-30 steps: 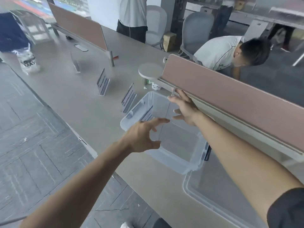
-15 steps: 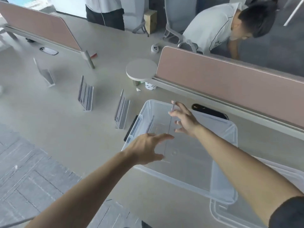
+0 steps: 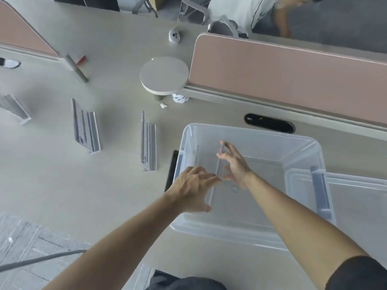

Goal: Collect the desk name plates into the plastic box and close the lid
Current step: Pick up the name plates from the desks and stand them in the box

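Note:
A clear plastic box (image 3: 301,147) stands open on the desk in front of me. My right hand (image 3: 234,164) is inside it, holding a thin transparent name plate (image 3: 220,159) upright by its edge. My left hand (image 3: 193,188) hovers over the box's left rim with fingers spread, its fingertips close to the plate's lower end. Another plate (image 3: 196,153) leans inside against the left wall. Three more name plates stand on the desk to the left: one (image 3: 148,143) close to the box, one (image 3: 85,126) further left, one (image 3: 14,109) at the frame's edge. The box's lid (image 3: 360,197) lies to the right.
A pink desk divider (image 3: 293,76) runs behind the box, with a round white shelf (image 3: 164,75) at its end. A black cable slot (image 3: 270,123) sits just behind the box. Another divider (image 3: 23,36) stands far left. A person in a white shirt (image 3: 243,9) bends beyond the desk.
The view has tilted down and closer over the box. My right hand has lowered the plate deeper into the box, and my left hand has moved in toward it.

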`<state>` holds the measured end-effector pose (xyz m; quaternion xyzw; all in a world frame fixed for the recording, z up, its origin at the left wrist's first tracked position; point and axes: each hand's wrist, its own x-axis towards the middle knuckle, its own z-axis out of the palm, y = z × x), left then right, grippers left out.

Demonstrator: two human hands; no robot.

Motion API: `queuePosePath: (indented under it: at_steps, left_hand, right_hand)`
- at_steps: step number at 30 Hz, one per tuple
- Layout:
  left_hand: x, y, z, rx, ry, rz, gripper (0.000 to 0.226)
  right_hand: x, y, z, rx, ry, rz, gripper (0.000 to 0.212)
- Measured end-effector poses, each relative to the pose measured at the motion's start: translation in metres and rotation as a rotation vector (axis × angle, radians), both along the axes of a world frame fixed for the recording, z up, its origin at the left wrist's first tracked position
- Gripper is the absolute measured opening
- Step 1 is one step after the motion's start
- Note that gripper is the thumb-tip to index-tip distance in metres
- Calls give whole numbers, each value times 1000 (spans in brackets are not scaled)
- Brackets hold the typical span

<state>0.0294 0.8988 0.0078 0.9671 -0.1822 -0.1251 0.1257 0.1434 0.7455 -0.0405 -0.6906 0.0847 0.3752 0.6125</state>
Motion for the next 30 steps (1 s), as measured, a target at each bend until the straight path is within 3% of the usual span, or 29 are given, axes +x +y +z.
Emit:
queuePosePath:
  at_steps: [6, 12, 15, 17, 20, 25, 30]
  left_hand:
    - [1, -6, -11, 102, 5, -36, 64]
    - [3, -9, -13, 224, 37, -59, 56]
    - [4, -2, -9, 88, -9, -69, 55]
    - [3, 9, -7, -20, -151, -62, 49]
    - [6, 31, -3, -122, -341, 107, 37]
    - [14, 43, -6, -175, -97, 528, 61]
    - [7, 38, -18, -287, -185, 585, 50]
  right_hand:
    - [0, -1, -13, 7, 6, 31, 67]
    - [9, -5, -14, -45, -90, 108, 65]
    - [13, -8, -9, -186, -155, 197, 69]
    - [12, -9, -3, -309, -268, 280, 77]
    - [5, -11, 8, -412, -352, 423, 95]
    - [-7, -12, 11, -484, -361, 545, 110]
    - [-8, -11, 10, -411, -294, 585, 114]
